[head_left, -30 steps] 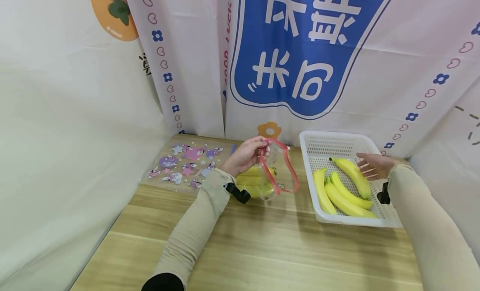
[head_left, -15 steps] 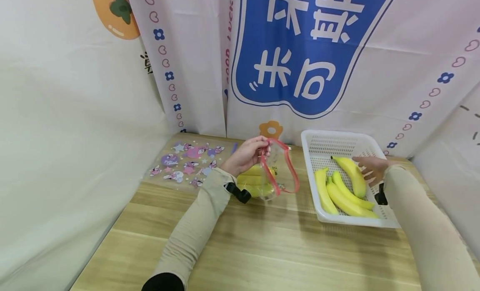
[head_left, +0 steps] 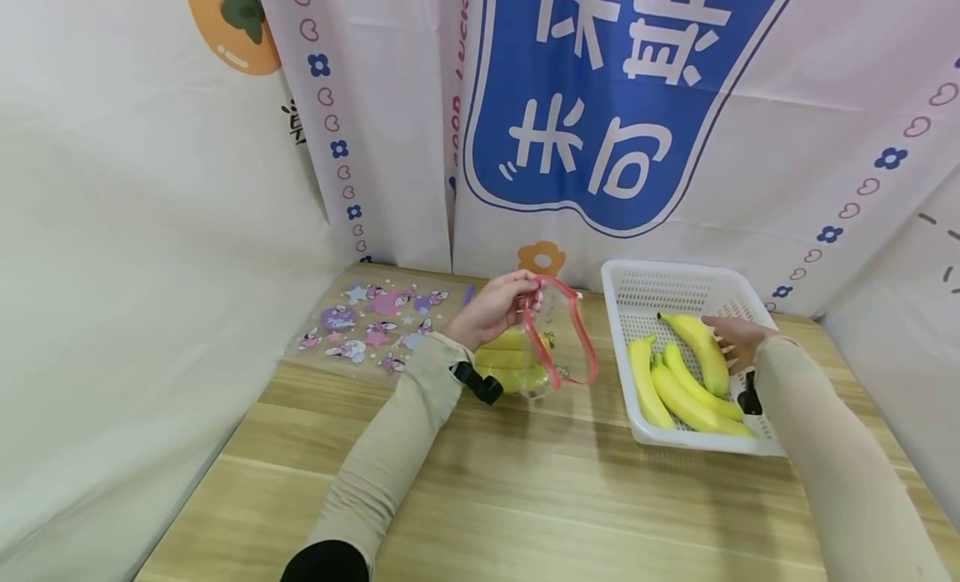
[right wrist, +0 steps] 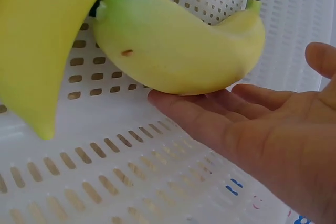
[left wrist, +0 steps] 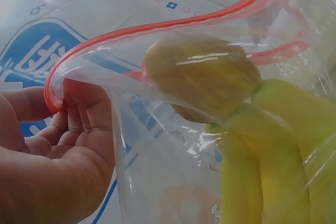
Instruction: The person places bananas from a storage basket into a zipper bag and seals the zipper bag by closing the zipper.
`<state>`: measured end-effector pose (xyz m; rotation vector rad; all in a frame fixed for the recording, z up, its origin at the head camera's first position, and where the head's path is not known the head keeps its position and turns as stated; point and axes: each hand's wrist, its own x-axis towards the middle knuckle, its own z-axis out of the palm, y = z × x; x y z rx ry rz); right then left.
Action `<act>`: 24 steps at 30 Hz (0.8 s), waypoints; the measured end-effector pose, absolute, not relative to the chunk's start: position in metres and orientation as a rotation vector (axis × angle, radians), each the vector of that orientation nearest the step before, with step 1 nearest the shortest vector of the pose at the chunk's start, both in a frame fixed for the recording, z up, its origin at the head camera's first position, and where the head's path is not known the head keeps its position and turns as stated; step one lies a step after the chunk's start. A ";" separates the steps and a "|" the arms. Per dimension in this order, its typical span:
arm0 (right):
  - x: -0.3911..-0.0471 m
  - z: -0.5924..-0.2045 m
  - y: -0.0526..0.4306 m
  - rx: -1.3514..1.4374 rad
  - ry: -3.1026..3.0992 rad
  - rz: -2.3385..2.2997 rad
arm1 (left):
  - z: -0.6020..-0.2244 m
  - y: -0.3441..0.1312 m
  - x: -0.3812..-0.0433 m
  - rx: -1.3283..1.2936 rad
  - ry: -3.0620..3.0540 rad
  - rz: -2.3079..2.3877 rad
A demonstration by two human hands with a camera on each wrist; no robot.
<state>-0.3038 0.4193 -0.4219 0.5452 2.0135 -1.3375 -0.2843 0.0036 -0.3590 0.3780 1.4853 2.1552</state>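
My left hand (head_left: 498, 311) pinches the red zip edge of a clear plastic bag (head_left: 585, 340), whose mouth gapes. Several yellow bananas (head_left: 510, 361) show through its film; in the left wrist view, a rounded brownish-yellow end (left wrist: 199, 77) appears above them. Over on the right, my right hand (head_left: 738, 336) reaches into a white perforated basket (head_left: 690, 443). Its straight fingers lie against the outer side of a banana (right wrist: 178, 40), with the thumb standing apart. More bananas (head_left: 693, 398) lie in the basket beside it.
A flat clear bag with pink and purple cartoon prints (head_left: 382, 323) lies at the back left of the wooden table (head_left: 525, 482). Printed cloth (head_left: 390, 148) hangs behind the table, and pale cloth walls (head_left: 150, 273) enclose the sides.
My right hand has moved left, in against the upper banana, which seems to have shifted slightly left. My left hand and the bag have stayed almost in place.
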 end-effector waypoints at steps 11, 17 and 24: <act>-0.304 -0.430 0.421 0.544 2.020 -1.393 | -0.356 0.003 -0.284 0.384 1.500 2.132; -0.302 -0.428 0.416 0.517 2.047 -1.304 | -0.355 0.003 -0.283 0.380 1.499 2.129; -0.299 -0.425 0.416 0.482 2.025 -1.322 | -0.354 0.002 -0.283 0.362 1.492 2.132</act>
